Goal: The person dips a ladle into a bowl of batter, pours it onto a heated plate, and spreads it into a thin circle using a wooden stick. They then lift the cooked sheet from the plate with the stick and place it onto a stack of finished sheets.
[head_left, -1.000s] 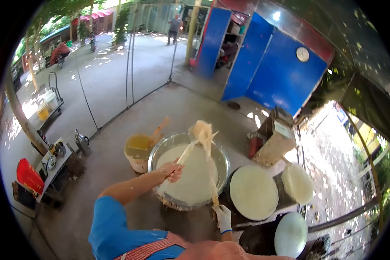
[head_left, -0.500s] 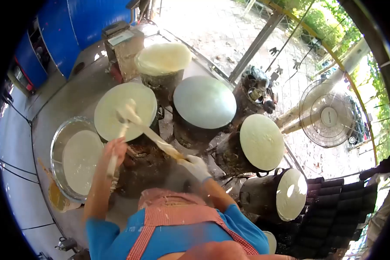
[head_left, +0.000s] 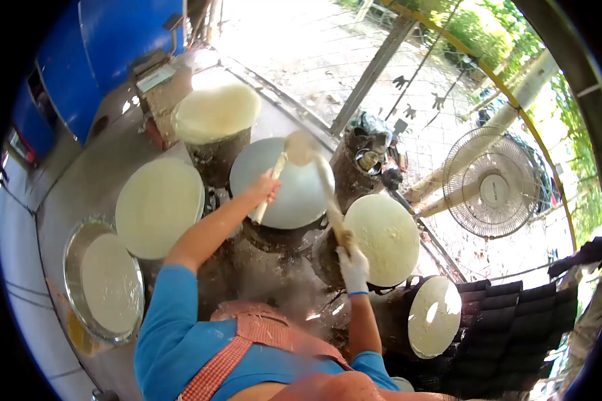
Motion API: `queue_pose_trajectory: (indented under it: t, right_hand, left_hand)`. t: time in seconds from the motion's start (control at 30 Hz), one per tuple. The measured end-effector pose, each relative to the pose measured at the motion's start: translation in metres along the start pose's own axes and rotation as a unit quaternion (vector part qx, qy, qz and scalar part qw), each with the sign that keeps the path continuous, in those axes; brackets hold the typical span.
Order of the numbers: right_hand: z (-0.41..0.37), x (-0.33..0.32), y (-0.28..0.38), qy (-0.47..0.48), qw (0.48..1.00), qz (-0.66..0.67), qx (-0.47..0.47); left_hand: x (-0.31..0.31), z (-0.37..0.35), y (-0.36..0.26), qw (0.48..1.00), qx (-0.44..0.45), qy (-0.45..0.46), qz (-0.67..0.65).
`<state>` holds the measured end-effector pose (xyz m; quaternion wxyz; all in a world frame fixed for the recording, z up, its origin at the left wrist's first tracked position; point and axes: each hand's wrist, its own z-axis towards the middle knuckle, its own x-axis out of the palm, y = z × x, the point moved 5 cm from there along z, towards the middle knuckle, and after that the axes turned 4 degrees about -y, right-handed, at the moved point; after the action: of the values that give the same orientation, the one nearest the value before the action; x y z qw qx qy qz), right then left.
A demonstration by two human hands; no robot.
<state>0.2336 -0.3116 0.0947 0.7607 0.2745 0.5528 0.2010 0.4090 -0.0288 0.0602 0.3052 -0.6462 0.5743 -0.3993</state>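
My bare left hand (head_left: 267, 187) is closed around a short pale wooden stick (head_left: 279, 166). My right hand (head_left: 353, 269), in a white glove, grips the lower end of a long wooden-handled ladle (head_left: 328, 190). The ladle's brown rounded head, blurred by motion, meets the stick's upper end over the far edge of a round grey cooking surface (head_left: 301, 200). A cream-coloured batter sheet (head_left: 160, 207) covers the round surface to the left. Close beside my right hand, another round surface carries a bumpy pale sheet (head_left: 382, 240).
A metal basin (head_left: 71, 257) of white batter stands at the left. Behind are a pot with a domed pale top (head_left: 217, 110) and a drum (head_left: 354, 164) with odds and ends. A batter-topped pot (head_left: 435, 317), black stacked sheets (head_left: 505, 327) and a fan (head_left: 493, 189) are right.
Both hands, still holding the stick and ladle, have moved from over the left batter sheet to the grey surface on its right. The camera view has shifted too.
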Motion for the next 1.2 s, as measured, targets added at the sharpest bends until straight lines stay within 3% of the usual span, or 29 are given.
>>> queue_pose_trajectory:
  t: [0.03,0.1,0.13,0.17,0.23,0.27,0.33,0.37,0.4,0.43,0.47,0.5,0.57,0.63,0.67,0.7,0.77,0.83,0.87,0.9,0.93,0.97,1.03,1.1,1.17,1.2]
  right_hand:
    - [0.013,0.020,0.009,0.054,0.994,-0.091,0.002]
    - [0.037,0.065,0.007,0.064,0.985,-0.155,0.044]
    - [0.044,0.085,-0.014,0.048,0.981,-0.184,0.030]
    - [0.042,0.083,-0.019,0.057,0.988,-0.123,0.070]
    - [0.053,0.068,-0.023,0.069,0.989,0.004,0.132]
    - [0.050,0.063,-0.025,0.092,0.953,0.154,0.246]
    - [0.048,0.069,0.003,-0.015,0.895,0.352,0.274]
    - [0.046,0.081,0.014,-0.067,0.849,0.443,0.282]
    - [0.058,0.122,-0.017,-0.088,0.887,0.403,0.206]
    - [0.066,0.162,-0.043,-0.054,0.948,0.270,0.159]
    - [0.067,0.152,-0.027,-0.010,0.986,0.064,0.151]
    - [0.070,0.139,-0.012,0.034,0.980,-0.139,0.138]
    - [0.080,0.136,-0.028,0.043,0.977,-0.104,0.181]
    - [0.082,0.164,-0.041,-0.013,0.941,0.230,0.250]
    - [0.090,0.195,-0.040,-0.027,0.925,0.288,0.245]
    - [0.097,0.197,-0.003,-0.018,0.927,0.260,0.269]
    - [0.128,0.213,0.014,0.017,0.979,0.114,0.167]
    - [0.138,0.181,0.012,0.003,0.992,-0.014,0.126]
    - [0.134,0.155,0.002,0.008,0.990,-0.040,0.136]
    - [0.122,0.137,-0.007,0.009,0.977,0.006,0.213]
    - [0.103,0.167,-0.051,-0.019,0.943,0.153,0.296]
    - [0.089,0.172,-0.042,-0.041,0.927,0.177,0.330]
    - [0.079,0.221,-0.009,-0.066,0.940,0.229,0.246]
    - [0.090,0.229,0.022,0.037,0.934,0.235,0.267]
    - [0.104,0.190,0.012,0.058,0.966,0.163,0.193]
    - [0.099,0.177,-0.005,0.050,0.947,0.244,0.200]
  left_hand:
    - [0.004,0.023,0.006,1.000,0.002,-0.012,0.012]
    - [0.012,0.082,0.040,0.999,-0.001,-0.037,0.028]
    - [-0.004,0.123,0.061,0.987,0.033,-0.099,0.123]
    - [-0.020,0.138,0.069,0.951,0.110,-0.145,0.250]
    - [-0.041,0.152,0.059,0.807,0.265,-0.238,0.472]
    - [-0.046,0.141,0.049,0.784,0.275,-0.232,0.507]
    - [-0.050,0.114,0.029,0.737,0.291,-0.217,0.570]
    - [-0.046,0.111,0.024,0.742,0.297,-0.215,0.561]
    - [-0.045,0.109,0.019,0.745,0.300,-0.212,0.556]
    - [-0.046,0.110,0.016,0.746,0.303,-0.207,0.556]
    - [-0.047,0.114,0.009,0.764,0.312,-0.226,0.517]
    - [-0.048,0.118,-0.003,0.777,0.323,-0.245,0.482]
    - [-0.062,0.116,-0.035,0.800,0.348,-0.254,0.417]
    - [-0.078,0.095,-0.052,0.830,0.363,-0.221,0.361]
    - [-0.084,0.083,-0.055,0.844,0.369,-0.199,0.334]
    - [-0.098,0.074,-0.045,0.855,0.376,-0.173,0.313]
    - [-0.133,0.066,0.010,0.846,0.367,-0.166,0.349]
    - [-0.163,0.027,0.056,0.903,0.216,-0.129,0.348]
    - [-0.178,0.003,0.075,0.862,0.325,-0.137,0.365]
    - [-0.196,-0.012,0.096,0.843,0.364,-0.129,0.374]
    - [-0.215,-0.013,0.123,0.838,0.393,-0.142,0.351]
    - [-0.209,-0.050,0.116,0.947,0.117,-0.140,0.265]
    - [-0.241,-0.046,0.156,0.947,0.116,-0.152,0.257]
    - [-0.227,-0.050,0.148,0.954,0.138,-0.134,0.229]
    - [-0.234,-0.053,0.137,0.953,0.154,-0.148,0.214]
    - [-0.234,-0.056,0.135,0.951,0.150,-0.150,0.226]
